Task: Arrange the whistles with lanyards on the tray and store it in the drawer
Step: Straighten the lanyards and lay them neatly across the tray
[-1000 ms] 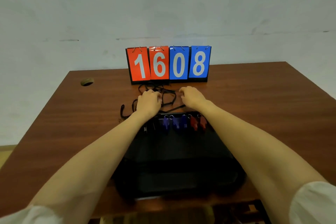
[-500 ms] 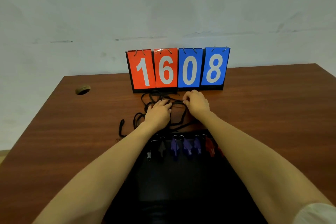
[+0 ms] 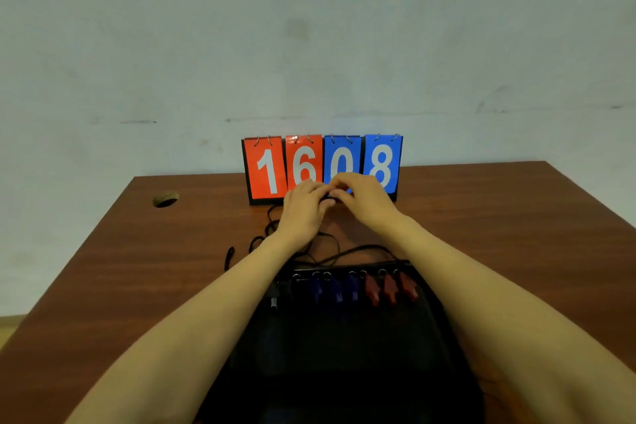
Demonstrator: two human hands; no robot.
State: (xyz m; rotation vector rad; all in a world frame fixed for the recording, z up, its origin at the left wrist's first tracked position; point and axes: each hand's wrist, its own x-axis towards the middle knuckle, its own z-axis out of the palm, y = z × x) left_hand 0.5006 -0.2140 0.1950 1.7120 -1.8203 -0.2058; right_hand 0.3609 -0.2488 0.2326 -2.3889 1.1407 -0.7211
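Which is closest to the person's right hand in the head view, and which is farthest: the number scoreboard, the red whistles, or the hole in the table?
From the right hand, which pinches the lanyards:
1. Scoreboard, standing right behind the hand.
2. Red whistles, back toward the person.
3. Table hole, far off to the left.

Row of whistles side by side along far edge of black tray, lower centre of frame: dark at left, blue in middle, red at right, ring ends up-frame. Black lanyards trailing off tray toward centre frame, loosely tangled.
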